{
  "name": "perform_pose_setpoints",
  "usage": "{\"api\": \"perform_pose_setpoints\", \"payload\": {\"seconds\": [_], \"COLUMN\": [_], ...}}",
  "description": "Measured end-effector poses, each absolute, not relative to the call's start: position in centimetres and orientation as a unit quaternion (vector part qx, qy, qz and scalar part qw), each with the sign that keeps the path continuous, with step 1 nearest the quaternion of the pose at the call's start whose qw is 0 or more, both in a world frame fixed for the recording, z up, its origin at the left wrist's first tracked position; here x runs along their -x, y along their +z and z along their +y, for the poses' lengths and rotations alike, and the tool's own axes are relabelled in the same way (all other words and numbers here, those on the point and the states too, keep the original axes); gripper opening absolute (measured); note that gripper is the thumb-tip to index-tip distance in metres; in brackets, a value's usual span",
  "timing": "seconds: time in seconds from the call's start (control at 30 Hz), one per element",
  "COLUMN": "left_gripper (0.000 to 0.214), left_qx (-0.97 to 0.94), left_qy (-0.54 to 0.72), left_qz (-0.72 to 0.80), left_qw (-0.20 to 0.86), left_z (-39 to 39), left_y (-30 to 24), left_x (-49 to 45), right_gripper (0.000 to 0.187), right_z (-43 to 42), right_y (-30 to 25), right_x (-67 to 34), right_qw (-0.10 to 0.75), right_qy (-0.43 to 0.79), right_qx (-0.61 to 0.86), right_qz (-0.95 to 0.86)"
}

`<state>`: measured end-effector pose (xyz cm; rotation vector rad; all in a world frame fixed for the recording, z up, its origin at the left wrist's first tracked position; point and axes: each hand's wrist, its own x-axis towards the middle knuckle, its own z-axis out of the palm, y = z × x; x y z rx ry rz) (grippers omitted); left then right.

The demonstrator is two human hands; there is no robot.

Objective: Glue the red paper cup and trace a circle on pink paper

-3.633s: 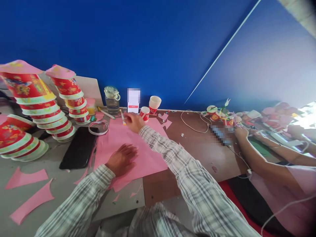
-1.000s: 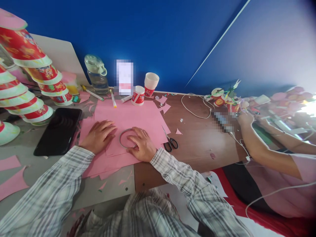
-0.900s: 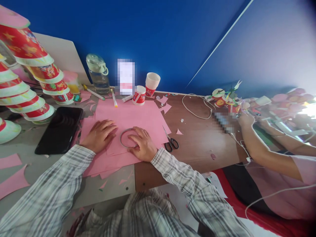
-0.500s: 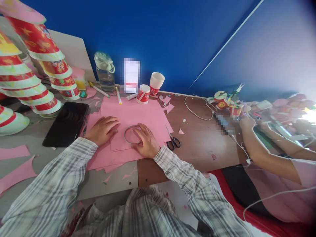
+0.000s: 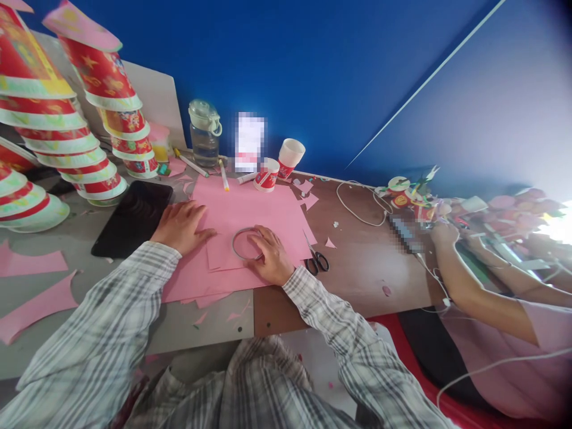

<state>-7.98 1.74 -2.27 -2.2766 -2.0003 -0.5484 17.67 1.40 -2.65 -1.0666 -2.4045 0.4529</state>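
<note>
Leftmost, stacks of red paper cups stand upside down on the desk, too many and too cropped to count, with one black phone lying just beside them. Next, the left hand rests palm down with its fingers spread flat on the pink paper, holding nothing, only pinning it. These sheets lie in a loose pile at the middle of the desk, at least two overlapping; they look light, thin and floppy, likely to slide or crease, so pressing flat well inside the edge seems wisest. One thin ring lies on the top sheet; it looks light and easily nudged. The right hand presses its near edge with fingers partly curled, not closed around it. One pair of scissors lies just right of the paper.
</note>
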Motion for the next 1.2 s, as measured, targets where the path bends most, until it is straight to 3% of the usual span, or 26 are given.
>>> {"api": "perform_pose_setpoints", "payload": {"seconds": [0.17,0.37,0.53,0.67,1.0,1.2], "left_gripper": [0.066,0.057,0.065,0.072,0.054,0.057], "left_qx": [0.681,0.637,0.595,0.595,0.598,0.6], "left_qy": [-0.18,-0.285,-0.262,-0.251,-0.367,-0.287], "left_qz": [-0.71,-0.714,-0.751,-0.759,-0.699,-0.735], "left_qw": [0.015,-0.061,-0.12,-0.081,-0.138,-0.13], "left_z": [1.6,2.0,2.0,2.1,2.1,2.3], "left_y": [-1.2,-0.8,-0.5,-0.6,-1.0,-1.0], "left_x": [8.0,8.0,8.0,8.2,8.0,8.1], "right_gripper": [0.055,0.054,0.055,0.054,0.055,0.057], "right_z": [1.4,1.5,1.5,1.5,1.4,1.4], "right_y": [-2.6,-2.9,-3.0,-3.0,-2.9,-2.7], "right_x": [-17.7,-17.8,-17.9,-17.8,-17.8,-17.8], "right_qw": [0.233,0.243,0.249,0.256,0.25,0.25], "right_qy": [0.162,0.168,0.168,0.167,0.172,0.173], "right_qx": [0.38,0.379,0.375,0.373,0.378,0.374], "right_qz": [-0.881,-0.877,-0.877,-0.876,-0.874,-0.876]}}
